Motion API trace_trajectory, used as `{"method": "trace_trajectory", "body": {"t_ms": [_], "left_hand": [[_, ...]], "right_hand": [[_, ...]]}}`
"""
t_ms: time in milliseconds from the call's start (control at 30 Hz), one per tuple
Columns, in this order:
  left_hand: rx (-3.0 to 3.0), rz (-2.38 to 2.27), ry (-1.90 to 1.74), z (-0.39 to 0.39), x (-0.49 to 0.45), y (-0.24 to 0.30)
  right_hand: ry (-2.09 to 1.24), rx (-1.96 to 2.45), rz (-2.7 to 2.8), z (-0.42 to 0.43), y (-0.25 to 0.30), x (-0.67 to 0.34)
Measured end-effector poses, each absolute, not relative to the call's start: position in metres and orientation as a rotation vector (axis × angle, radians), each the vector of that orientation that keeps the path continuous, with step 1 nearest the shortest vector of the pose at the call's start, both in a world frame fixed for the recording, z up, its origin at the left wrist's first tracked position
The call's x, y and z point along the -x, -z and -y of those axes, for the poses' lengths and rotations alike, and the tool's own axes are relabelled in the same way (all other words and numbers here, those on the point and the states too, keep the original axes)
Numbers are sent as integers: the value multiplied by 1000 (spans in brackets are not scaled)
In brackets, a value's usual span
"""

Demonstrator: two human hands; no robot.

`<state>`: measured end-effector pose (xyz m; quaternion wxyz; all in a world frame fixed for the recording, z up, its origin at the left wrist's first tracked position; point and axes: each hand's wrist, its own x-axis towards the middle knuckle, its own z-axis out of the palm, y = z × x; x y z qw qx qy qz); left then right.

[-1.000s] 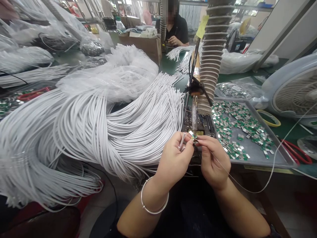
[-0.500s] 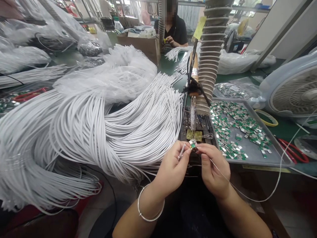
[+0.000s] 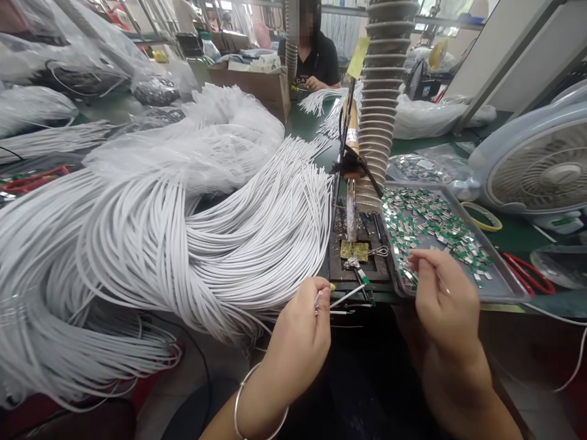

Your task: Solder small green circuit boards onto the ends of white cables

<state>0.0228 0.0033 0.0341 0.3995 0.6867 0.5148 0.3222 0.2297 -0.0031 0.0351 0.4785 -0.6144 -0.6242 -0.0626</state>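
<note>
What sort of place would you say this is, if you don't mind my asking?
It looks like an electronics assembly workshop: there's a huge heap of white cables, a metal tray of small green circuit boards, and a soldering iron beside a ribbed hose.

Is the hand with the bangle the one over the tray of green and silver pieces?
No: the head view shows the bangle on the left hand; the right hand is the one over the tray of green and silver pieces.
</note>
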Motion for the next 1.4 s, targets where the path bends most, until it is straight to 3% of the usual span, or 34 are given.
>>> {"method": "trace_trajectory", "body": {"t_ms": [467,867,1400], "left_hand": [[-1200,-975,-740,-24,-23,-26],[-996,-921,-836,-25,-33,-20],[-1177,-985,-1005,-22,-43,-19]], "right_hand": [[163,1864,1948,-37,-40,-263],[295,1662,1745,-29,-37,-262],[87,1342,1690,1,-32,-219]]}}
